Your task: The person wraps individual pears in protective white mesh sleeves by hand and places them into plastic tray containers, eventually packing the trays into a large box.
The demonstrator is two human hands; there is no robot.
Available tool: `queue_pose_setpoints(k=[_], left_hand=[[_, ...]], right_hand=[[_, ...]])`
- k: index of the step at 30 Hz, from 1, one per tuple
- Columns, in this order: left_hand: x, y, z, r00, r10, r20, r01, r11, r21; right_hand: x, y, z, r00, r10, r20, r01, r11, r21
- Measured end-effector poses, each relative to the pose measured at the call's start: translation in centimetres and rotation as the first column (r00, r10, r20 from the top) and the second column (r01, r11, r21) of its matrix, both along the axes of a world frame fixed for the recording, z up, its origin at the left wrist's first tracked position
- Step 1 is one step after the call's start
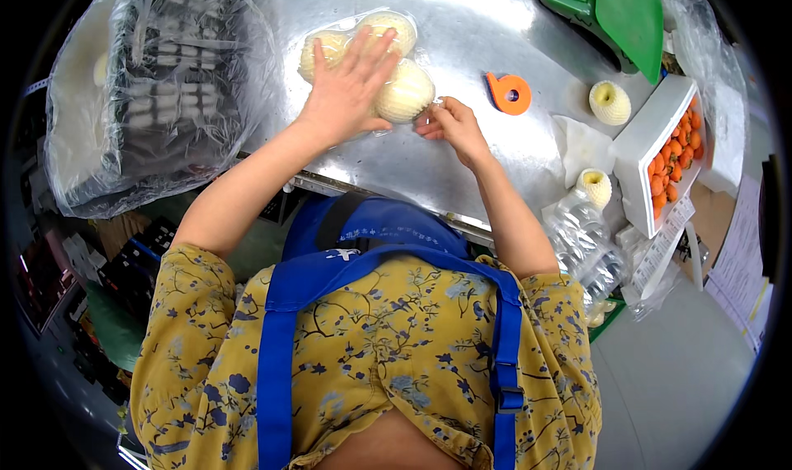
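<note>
A clear plastic pack (405, 92) lies on the metal worktop, with three pale fruits in foam nets visible inside it. Spread flat across its middle, my left hand (354, 83) presses on the top with fingers apart, covering part of the fruits. At the pack's lower right corner, my right hand (455, 126) pinches a bit of clear plastic between thumb and fingers. Whether that bit is tape or the pack's own edge is hard to tell. To the right of the pack is an orange tape dispenser (518, 94), apart from both hands.
A green weighing scale (628, 21) stands at the back right. Near it are a netted fruit (609, 103) and a white foam box (643, 154) of orange fruits. Stacked clear plastic containers (578, 235) sit at right. A bagged stack of dark trays (179, 92) fills the left.
</note>
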State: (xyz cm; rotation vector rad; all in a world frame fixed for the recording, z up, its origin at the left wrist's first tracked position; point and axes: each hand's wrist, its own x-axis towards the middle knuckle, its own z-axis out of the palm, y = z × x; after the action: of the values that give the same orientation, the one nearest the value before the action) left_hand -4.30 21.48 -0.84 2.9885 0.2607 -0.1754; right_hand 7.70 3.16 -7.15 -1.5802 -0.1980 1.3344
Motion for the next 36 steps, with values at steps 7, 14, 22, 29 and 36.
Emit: queue_pose_setpoints(k=[7,14,22,29,36], left_hand=[[1.0,-1.5,-0.1,0.995,-0.06,-0.08,0.063,0.998,0.031],[1.0,-1.6,-0.4,0.997,-0.024,-0.077,0.028,0.998,0.061],[0.8,-1.5,-0.9,0.998,-0.001,0.064,-0.002,0.999,0.041],[0.7,-2.6,-1.1,0.998,0.016,0.067,-0.022,0.996,0.09],[0.5,-2.3,-0.9,0.993,0.034,0.109,-0.04,0.998,0.056]], right_hand=[[-0.6,0.1,-1.2,1.0,0.022,0.018,-0.021,1.0,-0.003],[-2.1,-0.4,-1.2,0.998,-0.054,0.033,0.054,0.999,-0.002],[-8.5,3.0,-1.5,0.835,-0.243,-0.494,0.342,0.932,0.121],[-10.0,4.0,-1.7,0.834,-0.433,-0.343,0.493,0.864,0.106],[-9.6,3.6,-1.9,0.918,-0.298,-0.262,0.343,0.927,0.149]])
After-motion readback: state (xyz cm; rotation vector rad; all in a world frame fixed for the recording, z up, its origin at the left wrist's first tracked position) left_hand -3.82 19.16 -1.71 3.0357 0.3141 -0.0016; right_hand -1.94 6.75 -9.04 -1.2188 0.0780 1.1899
